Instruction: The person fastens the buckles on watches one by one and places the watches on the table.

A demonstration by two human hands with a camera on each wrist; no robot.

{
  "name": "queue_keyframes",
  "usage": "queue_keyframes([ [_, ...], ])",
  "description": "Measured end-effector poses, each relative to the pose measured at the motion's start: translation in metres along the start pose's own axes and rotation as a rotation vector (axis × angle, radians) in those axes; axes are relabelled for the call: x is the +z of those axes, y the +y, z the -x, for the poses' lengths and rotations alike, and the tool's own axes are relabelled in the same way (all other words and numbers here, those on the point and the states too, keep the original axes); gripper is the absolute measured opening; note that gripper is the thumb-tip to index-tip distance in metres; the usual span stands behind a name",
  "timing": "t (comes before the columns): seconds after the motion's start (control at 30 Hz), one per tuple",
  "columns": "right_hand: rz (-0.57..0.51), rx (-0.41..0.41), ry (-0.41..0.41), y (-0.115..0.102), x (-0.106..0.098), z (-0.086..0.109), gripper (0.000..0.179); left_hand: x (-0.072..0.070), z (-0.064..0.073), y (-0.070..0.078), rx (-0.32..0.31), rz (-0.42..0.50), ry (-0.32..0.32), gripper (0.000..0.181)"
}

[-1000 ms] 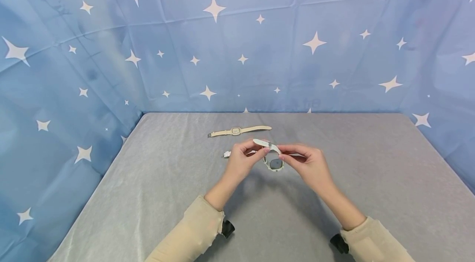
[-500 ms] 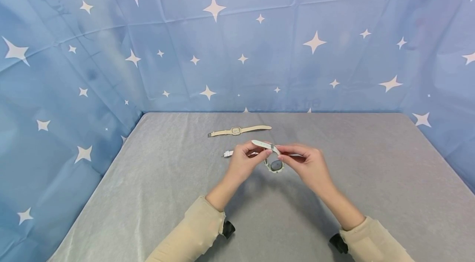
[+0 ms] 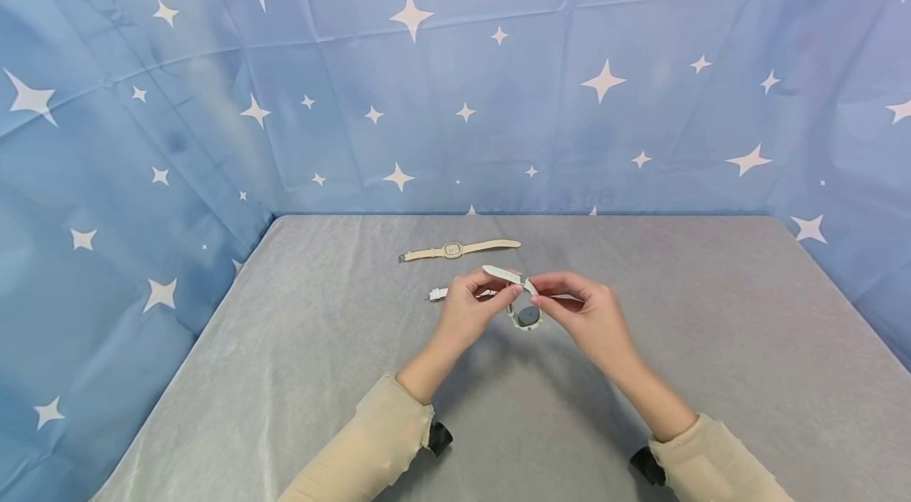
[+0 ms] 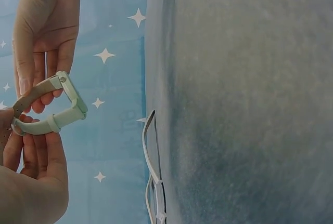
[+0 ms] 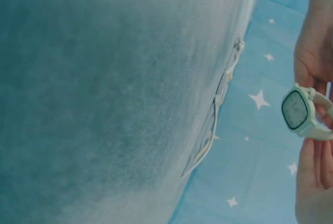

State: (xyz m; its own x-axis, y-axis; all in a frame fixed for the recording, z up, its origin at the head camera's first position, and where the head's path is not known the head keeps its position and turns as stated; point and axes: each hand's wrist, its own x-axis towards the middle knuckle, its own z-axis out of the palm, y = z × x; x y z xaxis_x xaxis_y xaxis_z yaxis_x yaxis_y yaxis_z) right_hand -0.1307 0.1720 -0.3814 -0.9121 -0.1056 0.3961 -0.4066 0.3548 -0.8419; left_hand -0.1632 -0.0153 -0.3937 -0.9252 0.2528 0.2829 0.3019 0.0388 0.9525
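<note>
Between my hands, above the table, hangs a pale green wristwatch (image 3: pixel 528 318), bent into a loop with its face at the bottom. Its strap tip passes through the buckle and sticks out toward the upper left. My left hand (image 3: pixel 466 312) pinches the strap near the buckle between thumb and fingers. On the other side, my right hand (image 3: pixel 587 316) pinches the strap next to the buckle. The left wrist view shows the looped watch (image 4: pixel 67 112) from the side, strap crossing the buckle; the right wrist view shows its dial (image 5: pixel 295 110).
A beige watch (image 3: pixel 452 251) lies stretched out toward the back of the grey table (image 3: pixel 712 328). Nearer, a white watch (image 3: pixel 437 295) lies partly hidden behind my left hand. A blue star-patterned curtain (image 3: pixel 498 130) encloses the back and sides.
The pale green watch has tilted slightly, and its face looks flatter from above. My left hand has shifted a little to the right. Both hands keep hold of the strap.
</note>
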Motion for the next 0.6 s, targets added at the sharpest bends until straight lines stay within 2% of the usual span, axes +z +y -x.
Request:
queue_keyframes([
  [0.3,-0.051,0.006,-0.009,0.0039,0.0001,0.0002,0.023,-0.0008,-0.0008,0.0035,-0.045,0.022,0.018,0.02],
  [0.6,-0.08,-0.003,0.006,0.0033,0.0012,0.0009,0.021,-0.0029,-0.0015,0.0048,-0.028,0.014,0.016,0.019],
])
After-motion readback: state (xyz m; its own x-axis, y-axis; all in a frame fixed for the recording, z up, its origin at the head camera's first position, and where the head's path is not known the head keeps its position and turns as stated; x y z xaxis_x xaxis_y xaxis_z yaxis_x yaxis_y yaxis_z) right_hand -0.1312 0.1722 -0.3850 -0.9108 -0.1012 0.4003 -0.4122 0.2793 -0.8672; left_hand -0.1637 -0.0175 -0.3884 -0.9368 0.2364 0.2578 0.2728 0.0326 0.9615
